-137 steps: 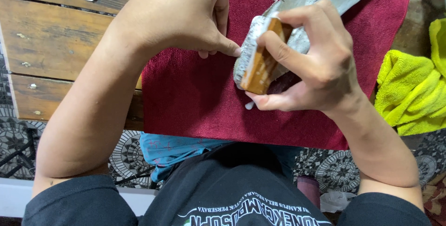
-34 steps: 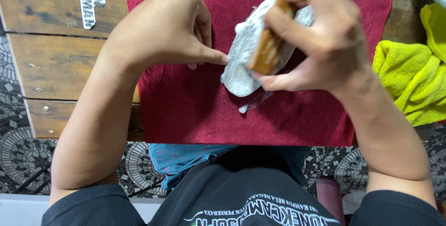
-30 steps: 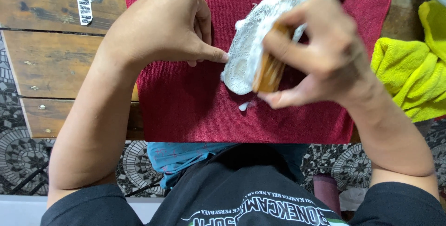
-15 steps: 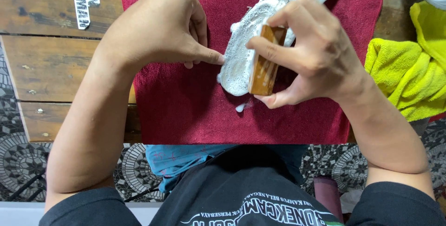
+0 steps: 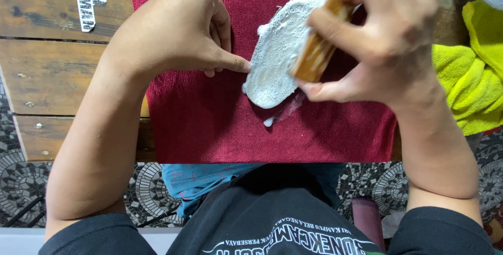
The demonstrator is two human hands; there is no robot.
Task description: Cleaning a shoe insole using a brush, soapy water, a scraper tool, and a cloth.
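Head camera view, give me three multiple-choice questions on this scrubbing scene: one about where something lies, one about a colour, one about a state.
1. Where does the insole lie?
A. on the red towel
B. on the yellow cloth
C. on the bare wooden table

2. What colour is the cloth at the right edge?
A. blue
B. yellow
C. white

3. What state is the insole in?
A. dry and clean
B. folded in half
C. covered in white foam

Answers:
1 A, the red towel shows all around it.
2 B, it is bright yellow beside the right hand.
3 C, lather coats it under the wooden brush, while the left hand pins its edge with a fingertip.
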